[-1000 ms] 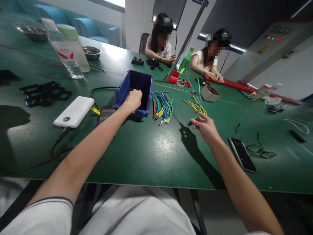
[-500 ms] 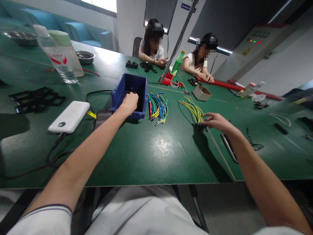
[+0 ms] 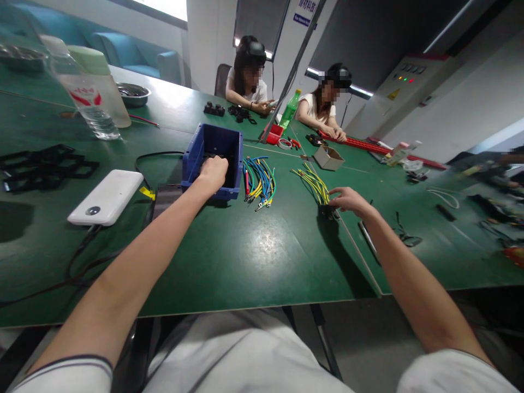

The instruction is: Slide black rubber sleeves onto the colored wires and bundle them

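My left hand (image 3: 213, 173) reaches into the blue bin (image 3: 192, 158), its fingers curled down and their tips hidden among dark parts. Whatever it holds cannot be made out. Right of the bin lies a bundle of blue, green and yellow wires (image 3: 266, 177) with metal ring ends, a red one at its left side. My right hand (image 3: 346, 200) is at the black ends of the yellow-green wires (image 3: 313, 184), fingers loosely apart, the fingertips touching or just over them.
A white power bank (image 3: 107, 196) with a cable lies left of the bin, near bottles (image 3: 92, 109) and black frames (image 3: 45, 164). A small cardboard box (image 3: 328, 158), red tray (image 3: 272, 134) and slanting pole (image 3: 290, 76) stand beyond the wires. Two people sit across the table.
The whole view has shifted slightly, moving the table items a little to the left. My left hand is still in the bin and my right hand still beside the yellow-green wires.
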Motion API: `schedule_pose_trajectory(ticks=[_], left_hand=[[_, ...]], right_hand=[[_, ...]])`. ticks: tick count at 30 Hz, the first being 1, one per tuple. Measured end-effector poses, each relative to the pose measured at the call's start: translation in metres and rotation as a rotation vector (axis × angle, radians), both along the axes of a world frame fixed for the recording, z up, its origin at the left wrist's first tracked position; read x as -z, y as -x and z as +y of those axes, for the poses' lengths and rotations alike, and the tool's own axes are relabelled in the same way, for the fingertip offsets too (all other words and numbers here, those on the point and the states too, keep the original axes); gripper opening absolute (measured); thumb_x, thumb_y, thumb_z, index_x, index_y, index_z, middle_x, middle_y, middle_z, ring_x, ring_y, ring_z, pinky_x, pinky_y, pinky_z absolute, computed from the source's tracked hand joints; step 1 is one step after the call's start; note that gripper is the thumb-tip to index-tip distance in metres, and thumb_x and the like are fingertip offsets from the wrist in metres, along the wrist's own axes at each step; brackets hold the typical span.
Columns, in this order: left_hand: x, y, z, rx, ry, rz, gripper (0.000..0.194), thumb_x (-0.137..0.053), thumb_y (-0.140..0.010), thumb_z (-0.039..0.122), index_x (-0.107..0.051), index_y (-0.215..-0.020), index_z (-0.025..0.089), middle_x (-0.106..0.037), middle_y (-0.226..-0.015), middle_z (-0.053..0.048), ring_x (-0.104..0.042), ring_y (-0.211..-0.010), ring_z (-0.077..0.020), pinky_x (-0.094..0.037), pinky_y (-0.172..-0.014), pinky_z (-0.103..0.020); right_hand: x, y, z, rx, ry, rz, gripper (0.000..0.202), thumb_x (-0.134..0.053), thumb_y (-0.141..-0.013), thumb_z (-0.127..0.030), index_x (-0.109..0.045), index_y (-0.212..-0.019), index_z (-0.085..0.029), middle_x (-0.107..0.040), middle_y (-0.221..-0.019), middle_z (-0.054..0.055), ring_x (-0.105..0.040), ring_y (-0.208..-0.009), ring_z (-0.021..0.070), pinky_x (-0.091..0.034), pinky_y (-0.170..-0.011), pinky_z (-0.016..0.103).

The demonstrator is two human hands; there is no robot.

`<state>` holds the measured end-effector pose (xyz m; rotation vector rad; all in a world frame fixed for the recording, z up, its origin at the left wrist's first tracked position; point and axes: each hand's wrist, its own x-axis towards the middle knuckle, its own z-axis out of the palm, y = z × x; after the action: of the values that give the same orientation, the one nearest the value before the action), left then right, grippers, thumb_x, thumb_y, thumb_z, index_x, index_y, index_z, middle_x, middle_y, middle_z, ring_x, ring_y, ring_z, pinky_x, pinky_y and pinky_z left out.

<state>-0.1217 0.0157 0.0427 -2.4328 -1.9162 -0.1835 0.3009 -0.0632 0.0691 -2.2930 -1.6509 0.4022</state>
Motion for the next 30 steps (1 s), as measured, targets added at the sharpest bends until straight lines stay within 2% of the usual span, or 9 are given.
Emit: schedule_pose_trajectory(ticks=[8, 13, 15, 19, 21, 24, 27, 30], left_hand=[[0.000, 0.001, -0.002, -0.011, -0.002, -0.017, 0.030, -0.048, -0.080, 0.005, -0.067, -0.104, 0.005, -0.067, -0.101, -0.022, -0.065, -0.097, -0.0288, -0.050, -0.084, -0.034], [0.001, 0.001, -0.003, -0.018, -0.015, -0.023, 0.030, -0.047, -0.080, 0.004, -0.068, -0.102, 0.006, -0.067, -0.100, -0.022, -0.065, -0.098, -0.0295, -0.050, -0.085, -0.036], [0.001, 0.001, -0.003, -0.023, -0.020, -0.022, 0.030, -0.048, -0.080, 0.005, -0.067, -0.103, 0.006, -0.066, -0.101, -0.021, -0.064, -0.100, -0.0297, -0.050, -0.086, -0.036], [-0.001, 0.000, -0.004, -0.015, -0.024, -0.017, 0.029, -0.048, -0.081, 0.007, -0.067, -0.103, 0.007, -0.066, -0.103, -0.020, -0.063, -0.101, -0.0298, -0.049, -0.087, -0.037], [-0.002, 0.000, -0.005, -0.009, -0.025, -0.016, 0.028, -0.048, -0.081, 0.007, -0.066, -0.103, 0.007, -0.066, -0.104, -0.020, -0.063, -0.101, -0.0295, -0.048, -0.087, -0.037], [-0.003, 0.000, -0.006, -0.002, -0.027, -0.011, 0.028, -0.047, -0.082, 0.007, -0.066, -0.102, 0.008, -0.066, -0.104, -0.020, -0.063, -0.101, -0.0297, -0.048, -0.087, -0.037], [-0.004, 0.000, -0.007, 0.000, -0.029, -0.007, 0.029, -0.046, -0.082, 0.007, -0.066, -0.102, 0.008, -0.066, -0.104, -0.020, -0.063, -0.101, -0.0302, -0.049, -0.086, -0.037], [-0.004, 0.000, -0.006, -0.006, -0.019, -0.009, 0.029, -0.047, -0.082, 0.008, -0.066, -0.103, 0.008, -0.066, -0.104, -0.020, -0.063, -0.101, -0.0293, -0.049, -0.086, -0.036]], right_hand=[[0.012, -0.004, 0.004, -0.035, 0.030, -0.197, 0.034, -0.072, -0.060, -0.023, -0.072, -0.092, -0.012, -0.069, -0.065, 0.004, -0.065, -0.063, 0.0199, -0.048, -0.061, 0.027], [0.019, 0.002, 0.002, -0.036, -0.038, -0.288, 0.039, -0.069, -0.065, -0.032, -0.070, -0.099, -0.013, -0.073, -0.081, 0.010, -0.067, -0.075, 0.0250, -0.046, -0.068, 0.031], [0.022, 0.012, 0.002, -0.004, -0.135, -0.310, 0.035, -0.065, -0.070, -0.036, -0.069, -0.097, -0.014, -0.073, -0.084, 0.011, -0.067, -0.078, 0.0257, -0.046, -0.069, 0.032], [0.029, 0.053, 0.003, 0.044, -0.491, -0.232, 0.029, -0.055, -0.079, -0.038, -0.069, -0.089, -0.015, -0.072, -0.076, 0.010, -0.065, -0.070, 0.0215, -0.044, -0.065, 0.029], [0.032, 0.081, 0.004, -0.014, -0.527, -0.149, 0.032, -0.053, -0.081, -0.042, -0.069, -0.087, -0.014, -0.069, -0.067, 0.008, -0.062, -0.059, 0.0190, -0.042, -0.060, 0.028], [0.031, 0.127, 0.007, -0.136, -0.451, -0.130, 0.040, -0.050, -0.084, -0.051, -0.068, -0.078, -0.016, -0.067, -0.062, 0.007, -0.059, -0.056, 0.0176, -0.039, -0.058, 0.027], [0.028, 0.166, 0.016, -0.253, -0.252, -0.158, 0.051, -0.044, -0.084, -0.061, -0.068, -0.071, -0.017, -0.068, -0.068, 0.010, -0.063, -0.068, 0.0210, -0.041, -0.063, 0.027], [0.027, 0.190, 0.032, -0.256, -0.069, -0.216, 0.053, -0.048, -0.081, -0.066, -0.069, -0.074, -0.017, -0.069, -0.077, 0.014, -0.065, -0.083, 0.0274, -0.044, -0.071, 0.031]])
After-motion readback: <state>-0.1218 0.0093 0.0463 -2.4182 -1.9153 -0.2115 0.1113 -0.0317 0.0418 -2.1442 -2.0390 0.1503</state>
